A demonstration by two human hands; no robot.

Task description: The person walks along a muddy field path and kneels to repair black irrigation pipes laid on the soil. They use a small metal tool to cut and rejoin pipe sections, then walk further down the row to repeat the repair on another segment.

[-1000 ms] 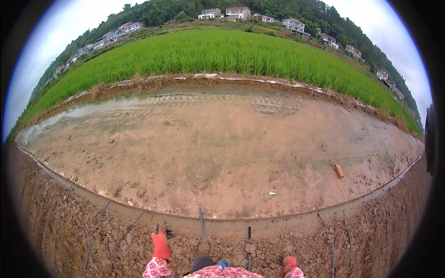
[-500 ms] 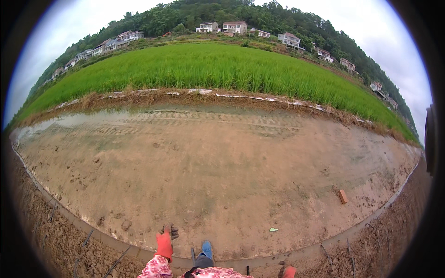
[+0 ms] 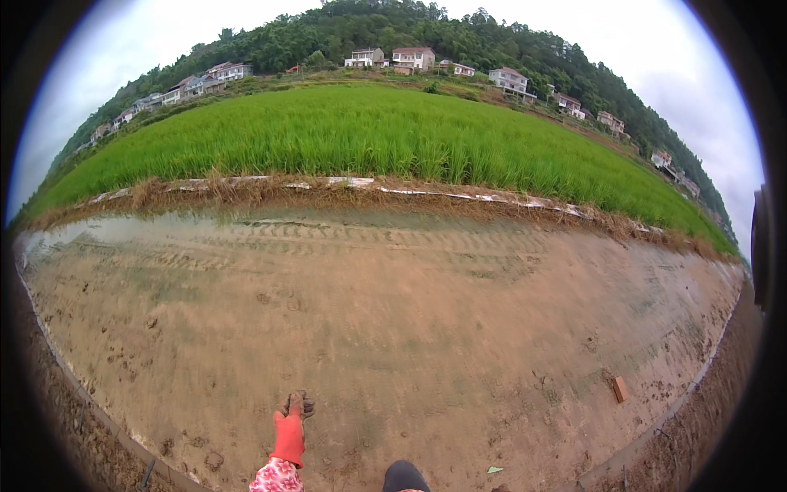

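My left hand [image 3: 292, 422] wears a red glove with mud-brown fingers and hangs over the wet mud. Its fingers are loosely bent and somewhat apart, with nothing visible in them. A pink-and-white patterned sleeve [image 3: 277, 476] covers that wrist. Of my right hand, at most a small brown bit [image 3: 500, 489] shows at the lower edge, so its fingers cannot be made out. A dark-clothed knee [image 3: 404, 476] rises at the lower middle. To its right, a small light-green scrap [image 3: 494, 470] lies on the flat mud [image 3: 393, 328].
An orange-brown brick [image 3: 620, 389] lies on the mud at right. A low border strip [image 3: 668, 414] curves round the near side, with rough soil and thin stakes beyond. Tyre tracks [image 3: 344, 234] cross the far mud, before a straw-edged bank and green rice field [image 3: 393, 131].
The view has tipped up and shifted forward. My right glove has mostly dropped out below, and the blue boot is gone from view, with a dark knee showing instead. My left hand remains outstretched.
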